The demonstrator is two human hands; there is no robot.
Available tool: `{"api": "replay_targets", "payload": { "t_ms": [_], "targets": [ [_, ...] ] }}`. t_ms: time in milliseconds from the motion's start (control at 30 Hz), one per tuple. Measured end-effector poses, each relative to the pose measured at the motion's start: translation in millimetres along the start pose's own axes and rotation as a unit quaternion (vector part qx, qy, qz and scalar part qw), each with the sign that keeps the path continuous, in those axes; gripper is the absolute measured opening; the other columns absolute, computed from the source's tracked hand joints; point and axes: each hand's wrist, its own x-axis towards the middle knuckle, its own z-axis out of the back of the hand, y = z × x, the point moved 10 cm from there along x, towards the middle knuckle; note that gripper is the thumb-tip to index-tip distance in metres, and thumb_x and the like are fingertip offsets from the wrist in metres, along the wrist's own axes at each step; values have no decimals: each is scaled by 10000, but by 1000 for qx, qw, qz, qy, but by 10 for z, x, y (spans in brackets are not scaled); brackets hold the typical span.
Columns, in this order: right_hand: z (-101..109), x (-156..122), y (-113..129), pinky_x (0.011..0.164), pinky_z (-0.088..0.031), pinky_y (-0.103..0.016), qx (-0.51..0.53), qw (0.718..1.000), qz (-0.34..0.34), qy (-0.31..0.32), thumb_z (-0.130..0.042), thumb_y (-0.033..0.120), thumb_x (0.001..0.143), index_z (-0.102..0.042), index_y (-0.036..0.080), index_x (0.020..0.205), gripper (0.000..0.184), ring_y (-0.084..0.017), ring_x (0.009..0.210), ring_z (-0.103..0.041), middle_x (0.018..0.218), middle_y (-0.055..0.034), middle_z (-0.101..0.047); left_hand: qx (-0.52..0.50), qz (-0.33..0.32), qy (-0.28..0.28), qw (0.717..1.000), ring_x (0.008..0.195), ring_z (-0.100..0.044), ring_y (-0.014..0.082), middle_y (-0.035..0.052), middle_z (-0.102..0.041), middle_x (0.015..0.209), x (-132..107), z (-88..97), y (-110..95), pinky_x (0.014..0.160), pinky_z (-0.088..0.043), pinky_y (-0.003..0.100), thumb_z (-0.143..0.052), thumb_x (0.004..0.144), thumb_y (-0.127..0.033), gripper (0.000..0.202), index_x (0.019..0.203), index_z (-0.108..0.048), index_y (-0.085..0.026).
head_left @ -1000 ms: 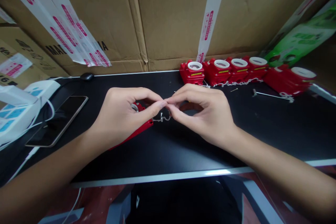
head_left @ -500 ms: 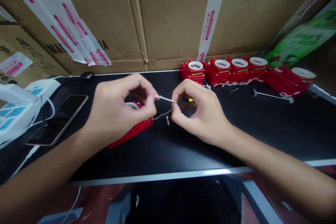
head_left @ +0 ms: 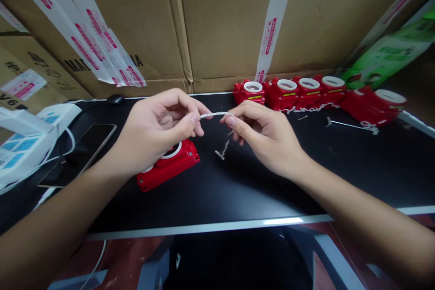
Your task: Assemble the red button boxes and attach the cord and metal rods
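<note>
Above the black table, a thin white cord [head_left: 218, 113] stretches between my two hands. My left hand [head_left: 163, 124] pinches its left part between thumb and fingers. With thumb and forefinger, my right hand [head_left: 263, 133] grips the other part. A thin chain or twisted cord hangs below the right fingers and ends in a small metal bar [head_left: 219, 155]. Under my left hand lies a red housing [head_left: 170, 165] with a white ring, partly covered by the hand.
Several red units [head_left: 287, 93] with white rings stand along the cardboard [head_left: 217, 27] at the back. A T-shaped metal rod [head_left: 351, 124] lies at right, near a green bottle [head_left: 387, 54]. A phone [head_left: 81, 154] and a white power strip [head_left: 20, 149] are at left.
The right fingers have shifted their hold, and the cord now bows slightly upward. The small metal bar now hangs beneath the right hand. My left hand rose a little, uncovering more of the red housing.
</note>
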Motion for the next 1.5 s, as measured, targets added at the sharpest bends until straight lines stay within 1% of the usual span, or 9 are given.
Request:
{"api": "replay_targets", "payload": {
  "t_ms": [133,300,500,667,900,1100,1267,1367,1500],
  "targets": [
    [5,-14,30,645,-477,-300,-2,1000,13,8,-677,334,1037,-782,167,1013,198,-133,698,-619,884,-29,-659,7,5,39,999,811,-748,141,61,-784,1042,-41,-106,10,774,-623,248,-762,903,-151,60,919,-713,-182],
    [-12,-35,180,748,-485,-302,-60,994,85,16,-676,261,1035,-802,175,1025,153,-162,879,-638,980,-56,-687,-22,-20,36,999,784,-735,128,36,-756,881,-82,-171,-106,716,-613,209,-794,862,-104,109,884,-715,-176],
    [-116,-53,249,772,-495,-253,-59,989,114,68,-648,199,1046,-795,174,1056,149,-127,827,-664,906,-24,-717,-24,-32,26,999,786,-731,125,18,-736,887,-104,-202,-128,715,-616,216,-806,885,-145,119,969,-731,-185],
    [-169,-65,222,735,-487,-236,-54,989,103,88,-633,203,1057,-770,159,988,159,-111,731,-652,830,-9,-721,96,-83,46,991,892,-726,144,36,-746,982,-139,-255,-184,773,-590,235,-711,956,-135,356,1302,-732,-217],
    [-311,-142,262,705,-423,-233,-85,977,136,143,-601,164,1059,-666,146,826,243,-101,694,-561,756,7,-602,242,-164,49,955,654,-568,65,-2,-700,894,-213,-327,-403,558,-421,196,-716,933,-115,258,1124,-827,-248],
    [-318,-105,-11,654,-419,-235,5,985,-32,168,-509,327,1113,-624,168,868,314,-101,649,-542,712,23,-601,257,-97,39,961,767,-662,115,-9,-739,900,-145,-277,-253,669,-482,237,-687,927,-138,135,973,-779,-224],
    [-379,-126,-314,663,-544,-271,207,948,-186,152,-517,413,1092,-612,172,936,303,-134,653,-638,778,-29,-699,307,-104,37,945,754,-676,128,-16,-772,896,-117,-269,-162,683,-477,253,-697,932,-188,115,958,-797,-237],
    [-379,-130,-384,679,-540,-290,108,965,-176,161,-514,372,1089,-662,161,923,306,-136,680,-652,868,-51,-711,311,-104,43,944,725,-675,125,-19,-782,883,-125,-290,-129,667,-475,246,-716,938,-224,92,958,-805,-242],
    [-221,-59,-215,843,-505,-336,-139,983,-38,114,-624,234,1023,-789,176,970,182,-174,916,-658,1060,-77,-691,317,-91,36,943,705,-681,135,-14,-793,870,-127,-274,-103,671,-488,246,-736,945,-267,77,964,-806,-241]
  ]
}}
